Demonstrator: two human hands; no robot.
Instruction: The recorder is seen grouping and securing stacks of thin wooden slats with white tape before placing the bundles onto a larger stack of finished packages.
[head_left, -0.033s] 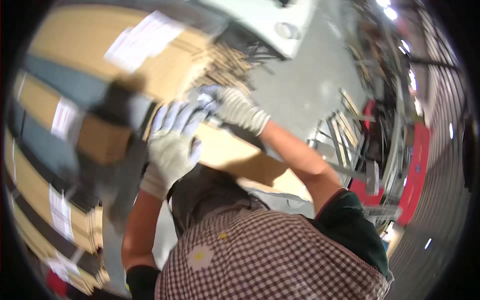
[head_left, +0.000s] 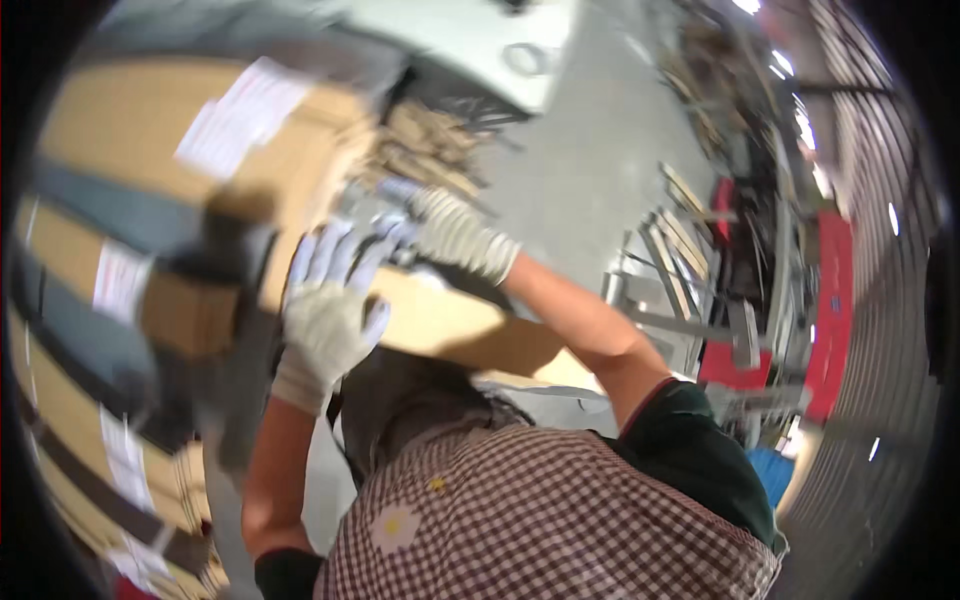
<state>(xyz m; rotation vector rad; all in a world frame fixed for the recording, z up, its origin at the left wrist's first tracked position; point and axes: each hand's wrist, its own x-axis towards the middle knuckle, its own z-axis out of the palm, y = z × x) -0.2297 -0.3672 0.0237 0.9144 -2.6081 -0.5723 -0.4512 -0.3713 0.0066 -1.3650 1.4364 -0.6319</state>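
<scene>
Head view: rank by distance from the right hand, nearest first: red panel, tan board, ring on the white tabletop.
From the right hand:
1. Tan board: right by it, just below in the picture.
2. Ring: ahead, on the white tabletop.
3. Red panel: farthest, well off to the right.

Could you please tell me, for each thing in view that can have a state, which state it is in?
Left hand in a whitish glove: fingers extended, slightly spread.
Right hand in a whitish glove: fingers bent; grip unclear.
Long flat tan board: partly shadowed.
Large tan cardboard stack: lying flat, white paper sheets on top.
Pale round ring: on a white flat surface.
Dark-and-white checkered cloth apron: worn.
</scene>
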